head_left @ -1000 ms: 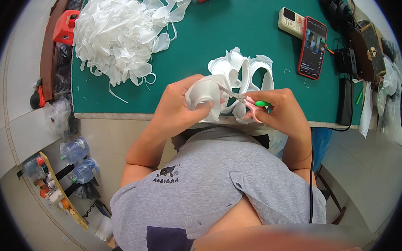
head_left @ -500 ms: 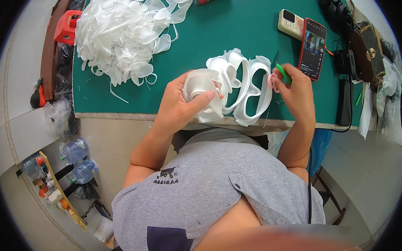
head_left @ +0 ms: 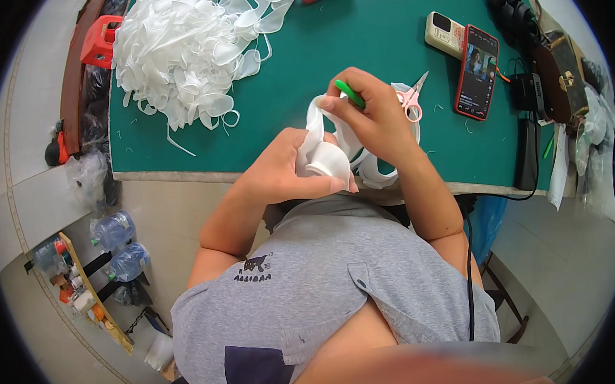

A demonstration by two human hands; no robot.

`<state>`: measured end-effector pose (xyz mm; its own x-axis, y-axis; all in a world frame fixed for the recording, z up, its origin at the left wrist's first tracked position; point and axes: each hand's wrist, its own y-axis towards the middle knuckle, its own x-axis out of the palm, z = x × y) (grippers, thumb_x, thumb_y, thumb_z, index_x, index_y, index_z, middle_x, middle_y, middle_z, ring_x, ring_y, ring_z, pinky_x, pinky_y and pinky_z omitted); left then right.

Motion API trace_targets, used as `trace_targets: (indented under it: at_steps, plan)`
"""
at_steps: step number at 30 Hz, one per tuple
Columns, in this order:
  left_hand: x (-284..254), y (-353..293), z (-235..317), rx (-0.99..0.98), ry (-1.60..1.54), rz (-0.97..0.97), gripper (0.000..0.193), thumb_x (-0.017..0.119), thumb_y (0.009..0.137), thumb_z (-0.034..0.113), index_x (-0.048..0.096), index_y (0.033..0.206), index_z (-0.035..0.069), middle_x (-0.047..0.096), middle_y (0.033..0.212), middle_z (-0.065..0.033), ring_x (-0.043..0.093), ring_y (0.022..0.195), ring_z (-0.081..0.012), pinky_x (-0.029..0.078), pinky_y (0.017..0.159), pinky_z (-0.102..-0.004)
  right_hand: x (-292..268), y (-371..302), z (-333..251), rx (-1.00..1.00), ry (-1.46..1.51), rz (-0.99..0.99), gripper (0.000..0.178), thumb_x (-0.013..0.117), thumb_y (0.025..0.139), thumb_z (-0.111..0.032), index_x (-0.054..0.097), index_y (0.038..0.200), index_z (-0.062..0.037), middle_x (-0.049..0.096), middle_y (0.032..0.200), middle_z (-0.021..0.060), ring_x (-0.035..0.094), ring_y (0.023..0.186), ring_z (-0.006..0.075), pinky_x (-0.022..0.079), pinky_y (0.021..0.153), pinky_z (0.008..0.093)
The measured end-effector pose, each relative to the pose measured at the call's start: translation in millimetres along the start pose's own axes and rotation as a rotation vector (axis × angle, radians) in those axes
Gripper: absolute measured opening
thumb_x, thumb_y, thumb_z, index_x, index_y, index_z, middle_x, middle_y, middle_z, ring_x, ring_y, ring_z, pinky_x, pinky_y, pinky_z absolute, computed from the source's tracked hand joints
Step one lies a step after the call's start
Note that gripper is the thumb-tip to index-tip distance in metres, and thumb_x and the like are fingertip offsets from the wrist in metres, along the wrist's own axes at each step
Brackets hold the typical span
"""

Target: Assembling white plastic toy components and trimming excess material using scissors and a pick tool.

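My left hand (head_left: 279,167) is closed around a white moulded fabric cup piece (head_left: 328,162), thumb along its near side. My right hand (head_left: 373,117) pinches the raised edge of the same piece between thumb and forefinger. A green-handled tool (head_left: 349,94) is also tucked in the right hand; its working end is hidden. Under and beside the right wrist are more white looped pieces (head_left: 375,177), partly covered by the hand and forearm. Pink-handled scissors (head_left: 412,104) lie just right of the right hand, blades pointing away.
A large heap of white cut pieces (head_left: 178,60) covers the table's far left, beside a red plastic holder (head_left: 100,43). At right are a phone in a red case (head_left: 477,71), a cream device (head_left: 443,34), a black cable and a brown case (head_left: 561,71).
My right hand has moved left from beside the pink scissors to the white piece, keeping the green-handled tool. The scissors now lie free on the table. The left hand has tilted the piece.
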<state>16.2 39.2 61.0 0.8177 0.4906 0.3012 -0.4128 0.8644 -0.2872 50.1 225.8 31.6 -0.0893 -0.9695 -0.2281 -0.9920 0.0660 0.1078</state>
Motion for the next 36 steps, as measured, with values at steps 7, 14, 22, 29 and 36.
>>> trace_targets:
  at_steps: [7,14,22,29,36]
  plan:
    - [7.4,13.6,-3.1,0.091,-0.228,0.157,0.044,0.047,0.101,0.033,0.059,0.126,-0.001,0.068,0.106,-0.0106,0.062,0.096,-0.0113,0.048,0.085,-0.0251,-22.7,-15.5,-9.8,0.15,0.036,0.246,0.016,0.064,0.093,-0.015,0.059,0.084,-0.0026,0.054,0.074,-0.0026,0.045,0.065,0.0034,0.037,0.056,0.0198]
    - [19.8,24.5,-7.4,0.206,0.04,0.339,0.042,0.047,0.102,0.03,0.059,0.126,-0.003,0.066,0.11,-0.0074,0.059,0.095,-0.0083,0.047,0.084,-0.0232,-17.5,-30.1,-34.8,0.094,0.163,-0.006,0.014,0.069,0.085,-0.012,0.057,0.082,-0.0037,0.049,0.07,-0.002,0.04,0.062,0.0037,0.031,0.053,0.0237]
    - [-16.3,21.3,-14.7,0.171,-0.483,0.42,0.036,0.038,0.104,0.029,0.06,0.102,0.0,0.067,0.086,-0.011,0.067,0.08,-0.0184,0.053,0.082,-0.0329,-33.5,-42.1,-10.6,0.131,0.521,0.355,0.012,0.06,0.096,-0.015,0.059,0.091,-0.0045,0.054,0.077,-0.0024,0.037,0.057,0.0025,0.028,0.049,0.0192]
    - [-28.3,28.3,-28.4,0.138,-0.635,0.299,0.037,0.036,0.105,0.036,0.055,0.091,0.008,0.051,0.062,-0.0014,0.057,0.065,-0.0166,0.05,0.088,-0.0414,-42.4,-36.9,11.1,0.347,1.109,0.298,0.017,0.057,0.099,-0.024,0.057,0.098,-0.0075,0.052,0.075,-0.0038,0.031,0.05,0.0005,0.022,0.043,0.0184]
    - [-3.5,31.6,-24.9,0.154,-0.045,0.301,0.066,0.076,0.08,0.023,0.044,0.135,0.005,0.057,0.116,-0.0086,0.056,0.102,-0.0154,0.046,0.087,-0.0303,-31.8,-30.6,1.9,0.31,0.923,0.239,0.019,0.056,0.099,-0.025,0.056,0.098,-0.0065,0.05,0.072,-0.0044,0.03,0.049,-0.0003,0.021,0.042,0.0183]
